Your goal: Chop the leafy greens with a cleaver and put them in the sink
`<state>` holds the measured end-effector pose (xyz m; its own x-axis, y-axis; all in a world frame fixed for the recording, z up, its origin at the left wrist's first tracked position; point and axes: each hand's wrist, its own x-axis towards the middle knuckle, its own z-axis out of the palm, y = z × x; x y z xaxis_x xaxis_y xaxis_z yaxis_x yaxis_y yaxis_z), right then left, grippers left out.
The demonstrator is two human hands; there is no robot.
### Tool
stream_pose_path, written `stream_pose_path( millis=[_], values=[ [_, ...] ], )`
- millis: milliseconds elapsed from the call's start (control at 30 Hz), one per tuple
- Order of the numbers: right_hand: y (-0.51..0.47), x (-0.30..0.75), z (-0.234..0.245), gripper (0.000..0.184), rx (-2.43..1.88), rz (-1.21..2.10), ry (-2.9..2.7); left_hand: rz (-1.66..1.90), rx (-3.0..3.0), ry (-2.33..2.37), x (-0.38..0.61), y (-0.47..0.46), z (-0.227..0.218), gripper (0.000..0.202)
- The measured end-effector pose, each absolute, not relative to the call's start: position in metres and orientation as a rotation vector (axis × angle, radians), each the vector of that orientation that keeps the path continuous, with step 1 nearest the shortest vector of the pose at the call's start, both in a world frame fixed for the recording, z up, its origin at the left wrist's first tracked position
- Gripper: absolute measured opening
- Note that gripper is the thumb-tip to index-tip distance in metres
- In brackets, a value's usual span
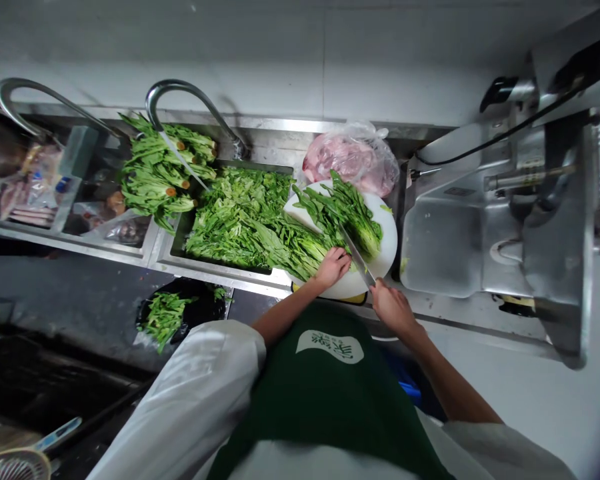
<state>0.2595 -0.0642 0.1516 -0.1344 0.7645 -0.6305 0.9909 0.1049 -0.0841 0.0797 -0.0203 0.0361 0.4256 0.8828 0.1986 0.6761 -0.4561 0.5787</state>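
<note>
My right hand point(393, 305) is wrapped round the handle of a kitchen knife point(358, 259), whose blade points up and to the left across a round white cutting board point(390, 237). With fingers curled together, my left hand point(333, 267) presses on the stem end of a bunch of leafy greens point(305, 250), just left of the blade. Those leaves stretch leftward over the sink's edge. Another bunch of greens point(357, 217) lies on the board, on the far side of the knife. The knife's handle is mostly hidden by my fingers.
Leafy greens point(235, 213) fill the sink below a curved faucet point(195, 90), with whole bunches point(167, 167) piled to its left. Bagged raw meat point(353, 157) sits behind the board. A metal machine point(445, 233) stands at right. Below left, a black bin bag point(210, 307) holds leaves.
</note>
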Motion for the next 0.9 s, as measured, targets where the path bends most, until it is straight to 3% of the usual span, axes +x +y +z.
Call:
stream_pose_path(
  millis=[900],
  values=[
    [-0.053,0.246,0.148,0.031,1.764,-0.79,1.946,0.694,2.267,1.276,0.069,-0.017,0.03,0.023]
  ],
)
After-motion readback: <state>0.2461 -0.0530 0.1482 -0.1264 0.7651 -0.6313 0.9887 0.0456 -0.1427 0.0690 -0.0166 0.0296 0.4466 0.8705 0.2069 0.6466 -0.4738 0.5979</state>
